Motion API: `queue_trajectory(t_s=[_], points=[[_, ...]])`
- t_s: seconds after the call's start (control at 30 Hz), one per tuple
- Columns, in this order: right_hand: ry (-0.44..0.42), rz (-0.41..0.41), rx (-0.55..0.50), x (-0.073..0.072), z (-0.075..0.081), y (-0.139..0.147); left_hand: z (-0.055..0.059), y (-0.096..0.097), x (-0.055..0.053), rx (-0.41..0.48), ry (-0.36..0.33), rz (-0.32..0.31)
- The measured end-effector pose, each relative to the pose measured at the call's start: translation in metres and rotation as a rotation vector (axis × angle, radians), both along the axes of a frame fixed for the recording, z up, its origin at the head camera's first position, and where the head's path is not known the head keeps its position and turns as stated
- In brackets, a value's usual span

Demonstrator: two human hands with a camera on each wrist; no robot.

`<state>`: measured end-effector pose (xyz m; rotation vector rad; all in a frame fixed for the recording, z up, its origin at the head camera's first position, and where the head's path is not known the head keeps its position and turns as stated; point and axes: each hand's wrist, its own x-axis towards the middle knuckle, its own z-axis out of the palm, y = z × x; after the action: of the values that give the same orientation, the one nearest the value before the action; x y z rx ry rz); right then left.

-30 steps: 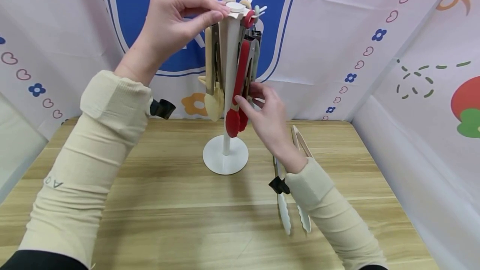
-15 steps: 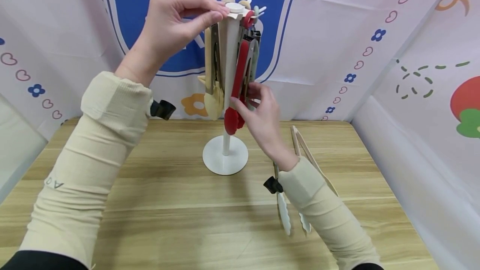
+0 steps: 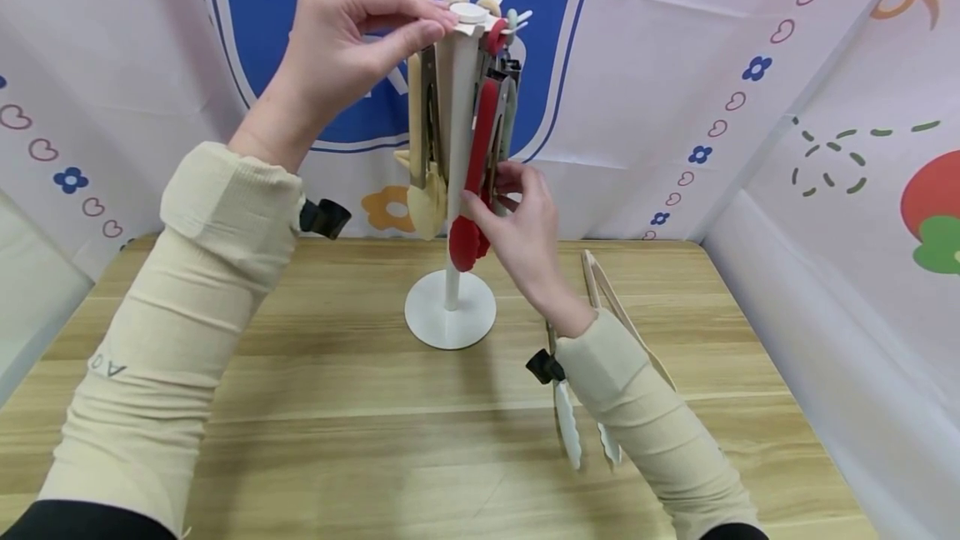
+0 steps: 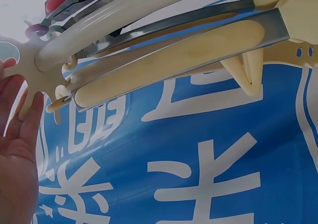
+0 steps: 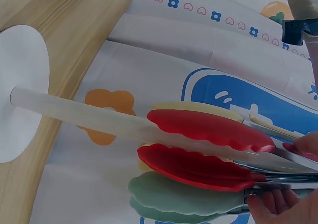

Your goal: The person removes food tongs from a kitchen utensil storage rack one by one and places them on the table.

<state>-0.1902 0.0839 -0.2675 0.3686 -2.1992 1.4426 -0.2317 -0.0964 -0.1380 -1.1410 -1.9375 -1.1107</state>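
Observation:
In the head view my left hand [image 3: 356,40] pinches the rim of the white top [image 3: 468,15] of a standing utensil rack. The left wrist view shows its fingers against the star-shaped hook plate [image 4: 39,67]. Red-tipped tongs [image 3: 465,242] hang from the rack's right side. My right hand [image 3: 525,227] holds them low down, thumb on the near arm and fingers behind. In the right wrist view the two red heads [image 5: 208,129] are apart. Pale green tongs [image 5: 184,194] hang close beside my right fingers. Cream tongs [image 3: 427,202] hang on the rack's left side.
The rack's round white base [image 3: 423,323] stands on the wooden table [image 3: 337,407]. Another pair of tongs with pale scalloped tips [image 3: 567,432] lies at the right, partly under my right forearm. A printed cloth [image 3: 622,90] hangs behind the table.
My right hand has shifted slightly left, and the red tongs' lower end swung a little left with it. Since half a second ago almost nothing differs. My left hand has stayed put.

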Motion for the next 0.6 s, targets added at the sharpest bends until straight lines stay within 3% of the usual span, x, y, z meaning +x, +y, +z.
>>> queue_trajectory(t_s=[0.27, 0.5, 0.6], points=[[-0.041, 0.040, -0.074, 0.0020, 0.0014, 0.0027, 0.0008, 0.0002, -0.0008, 0.002, -0.021, 0.004], [-0.006, 0.080, -0.110, 0.0034, 0.0020, 0.0059, 0.0015, 0.0001, -0.0016, 0.008, -0.103, 0.047], [-0.005, 0.085, -0.115, 0.0035, 0.0026, 0.0062, 0.0016, 0.0002, -0.0018, 0.007, -0.099, 0.043]])
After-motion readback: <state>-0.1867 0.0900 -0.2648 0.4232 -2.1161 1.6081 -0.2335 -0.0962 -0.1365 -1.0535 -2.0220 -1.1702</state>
